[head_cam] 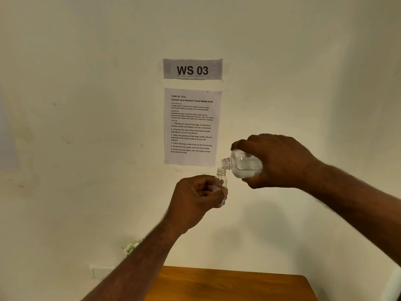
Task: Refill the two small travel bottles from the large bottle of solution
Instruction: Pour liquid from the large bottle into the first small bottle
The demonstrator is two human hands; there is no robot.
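Note:
My left hand (195,198) grips a small clear travel bottle (221,182) upright in the air, its mouth uncapped. My right hand (275,161) grips the large clear bottle (240,165), tipped on its side with its open neck pointing left and just above the small bottle's mouth. Clear solution lies along the lower side of the large bottle. The two openings are almost touching. Only one travel bottle is in view, and no caps show.
A wooden table top (234,285) sits at the bottom of the view, well below both hands. On the cream wall behind hang a "WS 03" sign (192,69) and a printed task sheet (192,127). A small white flower (130,247) peeks out beside my left forearm.

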